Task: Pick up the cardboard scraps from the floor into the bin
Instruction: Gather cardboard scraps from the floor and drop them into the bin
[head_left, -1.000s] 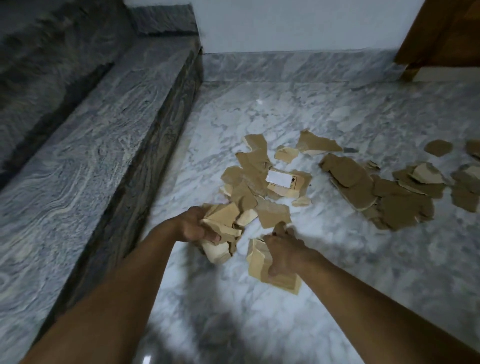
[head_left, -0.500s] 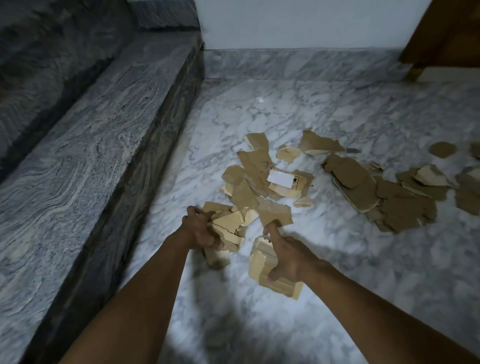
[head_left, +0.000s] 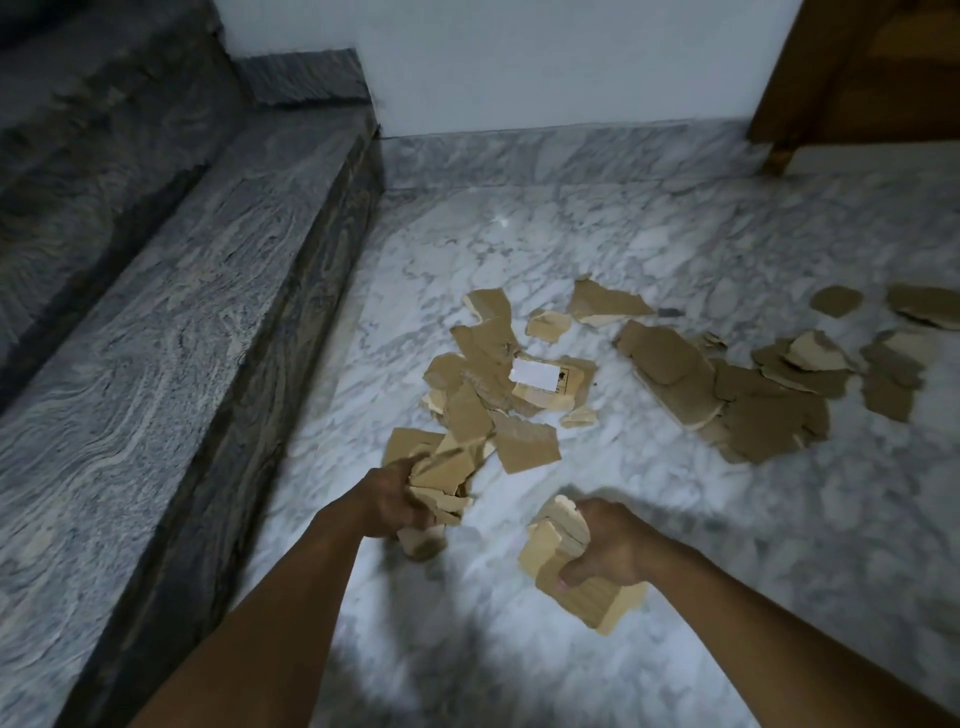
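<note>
Torn brown cardboard scraps lie scattered on the marble floor (head_left: 649, 519). One heap (head_left: 498, 364), with a white label on a piece, sits ahead of my hands; a darker heap (head_left: 727, 400) spreads to the right. My left hand (head_left: 395, 501) grips a bundle of scraps (head_left: 447, 467) at the near edge of the first heap. My right hand (head_left: 605, 543) holds a stack of cardboard pieces (head_left: 561, 556) above the floor. No bin is in view.
A grey granite step (head_left: 171, 332) runs along the left, with a higher one behind it. A white wall with a marble skirting closes the far side. A wooden door and frame (head_left: 852, 73) stand at the top right. More scraps (head_left: 919, 306) lie at the far right.
My right hand has pulled back toward me and to the right with its stack. My left hand still grips its bundle at the heap's near edge.
</note>
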